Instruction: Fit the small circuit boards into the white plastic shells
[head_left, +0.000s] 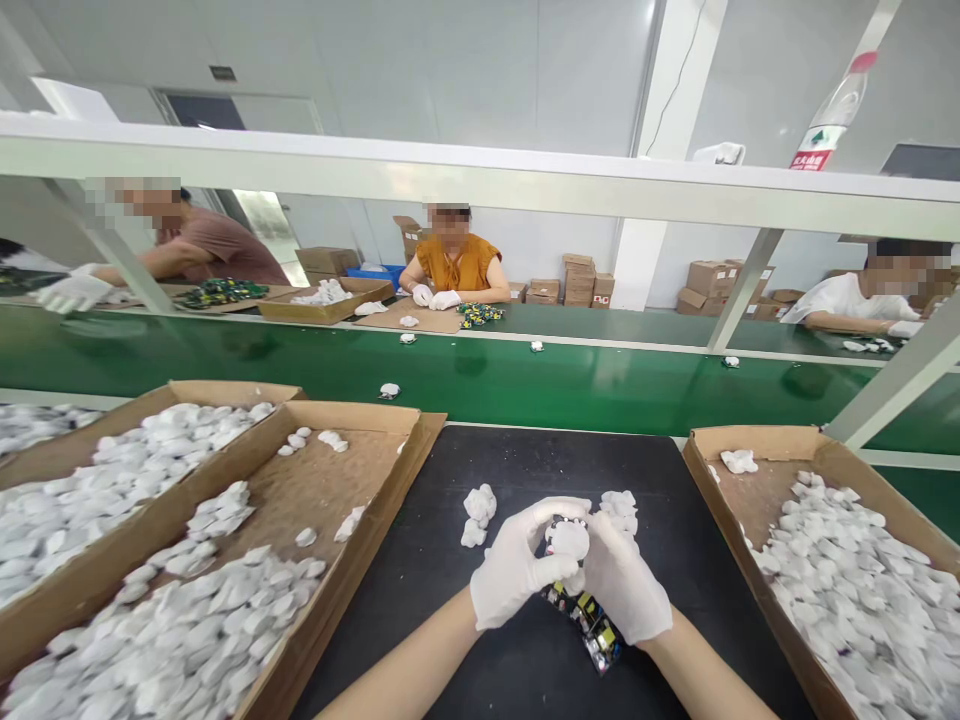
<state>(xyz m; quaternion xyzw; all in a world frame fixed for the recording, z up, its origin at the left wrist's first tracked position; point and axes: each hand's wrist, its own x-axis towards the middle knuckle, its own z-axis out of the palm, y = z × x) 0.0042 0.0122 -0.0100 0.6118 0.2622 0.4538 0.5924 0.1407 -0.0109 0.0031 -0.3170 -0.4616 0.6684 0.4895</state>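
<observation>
My left hand (519, 562), in a white glove, is closed around the left side of a white piece (568, 540) over the black mat (442, 600). From the right, my right hand (626, 578), also gloved, presses on the same piece. Below and between the hands lie small circuit boards (598, 632) with yellow and black parts, partly covered by the gloves. White pieces (478, 514) rest on the mat left of my left hand, and more white pieces (619, 512) sit just behind my right hand.
Cardboard trays of white pieces stand at left (360, 590) and right (757, 440). Beyond the mat runs a green conveyor (600, 385) carrying a few small items. A white shelf frame (480, 170) crosses above, holding a bottle (834, 115). Three people sit across the conveyor.
</observation>
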